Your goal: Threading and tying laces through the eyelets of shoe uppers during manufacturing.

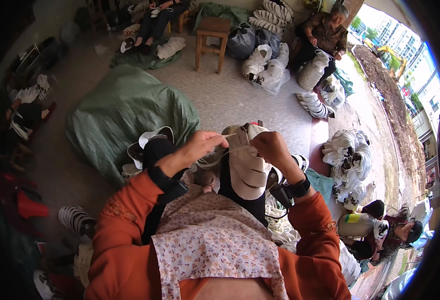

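Observation:
A stack of nested white shoe uppers (247,172) rests over my right knee, toes pointing toward me. My left hand (206,145) is closed in a pinch on a white shoelace (231,135) just left of the uppers. Over their right side, near the eyelets, my right hand (271,148) is closed with its fingertips on the lacing; its grip is partly hidden. Loose lace hangs below my left hand between my knees. Another white shoe upper (155,134) lies just beyond my left knee.
A large green tarp-covered heap (125,110) stands ahead left. Heaped white uppers (347,160) lie at the right. Farther off are a wooden stool (212,32), plastic bags (242,42) and a seated person holding uppers (325,40). A red chair (27,202) is at left.

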{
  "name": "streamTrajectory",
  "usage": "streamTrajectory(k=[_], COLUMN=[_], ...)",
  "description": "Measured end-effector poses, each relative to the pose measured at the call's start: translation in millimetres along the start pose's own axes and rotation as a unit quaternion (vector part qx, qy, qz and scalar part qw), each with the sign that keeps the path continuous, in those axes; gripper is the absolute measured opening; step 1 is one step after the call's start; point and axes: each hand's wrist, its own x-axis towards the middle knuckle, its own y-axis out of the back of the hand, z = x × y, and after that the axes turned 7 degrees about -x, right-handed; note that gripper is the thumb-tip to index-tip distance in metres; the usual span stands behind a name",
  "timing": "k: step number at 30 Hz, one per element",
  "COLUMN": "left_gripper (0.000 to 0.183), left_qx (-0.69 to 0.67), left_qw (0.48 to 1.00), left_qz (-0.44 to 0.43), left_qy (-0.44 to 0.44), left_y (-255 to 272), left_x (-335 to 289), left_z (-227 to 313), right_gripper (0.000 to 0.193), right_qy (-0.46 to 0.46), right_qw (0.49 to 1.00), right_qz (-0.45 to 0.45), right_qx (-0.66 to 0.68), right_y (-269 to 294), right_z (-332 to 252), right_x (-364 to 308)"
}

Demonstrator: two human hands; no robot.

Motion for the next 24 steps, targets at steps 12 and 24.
streamTrajectory(k=[12, 24], left_gripper=[0.029, 0.024], left_qx=[0.166, 0.228], left_qw=[0.982, 0.958], left_qz=[0.016, 0.072], left_qy=[-0.09, -0.16], left_y=[-31, -45], left_x=[44, 39], left_z=[-26, -33], right_gripper=[0.02, 0.021], right_qy=[-0.101, -0.076], right_qw=[0.993, 0.995], right_qz=[-0.041, -0.007], right_qx=[0.033, 0.068], right_y=[-10, -24], right_z=[2, 12], right_x=[-15, -14])
